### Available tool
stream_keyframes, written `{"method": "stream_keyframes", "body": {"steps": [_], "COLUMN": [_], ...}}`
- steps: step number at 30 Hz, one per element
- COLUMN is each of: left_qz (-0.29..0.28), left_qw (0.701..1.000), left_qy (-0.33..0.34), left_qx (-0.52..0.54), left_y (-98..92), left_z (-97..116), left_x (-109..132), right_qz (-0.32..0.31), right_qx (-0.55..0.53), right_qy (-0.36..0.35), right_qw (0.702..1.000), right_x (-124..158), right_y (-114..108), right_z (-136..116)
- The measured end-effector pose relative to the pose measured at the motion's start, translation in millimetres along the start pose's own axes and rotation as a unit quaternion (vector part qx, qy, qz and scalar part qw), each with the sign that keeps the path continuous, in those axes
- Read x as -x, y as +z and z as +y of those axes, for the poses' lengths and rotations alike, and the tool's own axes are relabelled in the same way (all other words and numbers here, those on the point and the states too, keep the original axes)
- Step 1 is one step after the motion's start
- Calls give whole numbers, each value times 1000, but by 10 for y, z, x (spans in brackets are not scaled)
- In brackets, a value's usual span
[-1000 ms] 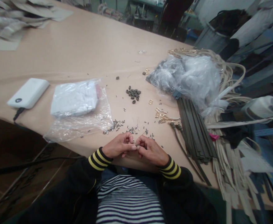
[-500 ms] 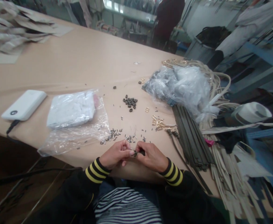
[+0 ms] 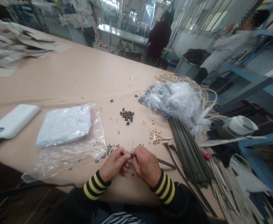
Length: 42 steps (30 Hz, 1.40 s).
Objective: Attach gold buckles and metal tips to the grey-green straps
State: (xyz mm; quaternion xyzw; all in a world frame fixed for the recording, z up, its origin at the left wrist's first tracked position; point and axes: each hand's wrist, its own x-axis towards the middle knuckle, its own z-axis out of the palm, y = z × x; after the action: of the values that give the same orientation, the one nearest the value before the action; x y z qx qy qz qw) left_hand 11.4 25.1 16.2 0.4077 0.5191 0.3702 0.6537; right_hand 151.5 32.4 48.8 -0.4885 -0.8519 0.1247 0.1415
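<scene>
Looks like fine fingertip work on the dark strap — next move calls for a steady two-hand pinch. Your right hand is closed on the strap, free end running out rightward over the table. Your left hand is narrowed just beside your right — can't tell if it grips anything.

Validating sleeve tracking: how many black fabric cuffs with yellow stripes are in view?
2: left cuff at the wrist of the left hand, right cuff at the wrist of the right hand. Both show clearly.
</scene>
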Motion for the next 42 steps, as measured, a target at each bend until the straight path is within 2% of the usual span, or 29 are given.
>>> {"method": "stream_keyframes", "body": {"steps": [5, 13, 18, 19, 23, 28, 32, 36, 39, 42], "left_qz": [-3, -6, 31, 36, 41, 48, 53, 54, 50, 51], "left_qw": [999, 999, 998, 998, 998, 997, 997, 996, 996, 996], "left_qy": [-31, 0, 9, 9, 9, 16, 17, 15, 18, 24], "left_qx": [35, 39, 44, 44, 51, 54, 58, 64, 70, 63], "left_y": [-121, -241, -234, -227, -214, -223, -220, -223, -231, -233], "left_z": [4, 5, -56, -72, -119, -126, -108, -107, -115, -118], "left_x": [-46, -87, -130, -134, -139, -131, -124, -111, -102, -102], "right_qz": [-15, -57, -157, -158, -71, -85, -93, -100, -88, -91], "right_qx": [-33, -80, -93, -88, 41, 83, 77, 40, 3, -132], "right_qy": [-22, -13, -58, -58, -24, -41, -31, -27, -21, 3], "right_qw": [999, 995, 982, 982, 996, 992, 992, 994, 996, 987], "right_x": [-181, -348, -632, -732, -1133, -1366, -1450, -1463, -1298, -987], "right_y": [-3, 30, -57, -64, 18, 196, 239, 162, 16, -140], "right_z": [53, 32, 199, 255, 420, 403, 440, 510, 467, 353]}}
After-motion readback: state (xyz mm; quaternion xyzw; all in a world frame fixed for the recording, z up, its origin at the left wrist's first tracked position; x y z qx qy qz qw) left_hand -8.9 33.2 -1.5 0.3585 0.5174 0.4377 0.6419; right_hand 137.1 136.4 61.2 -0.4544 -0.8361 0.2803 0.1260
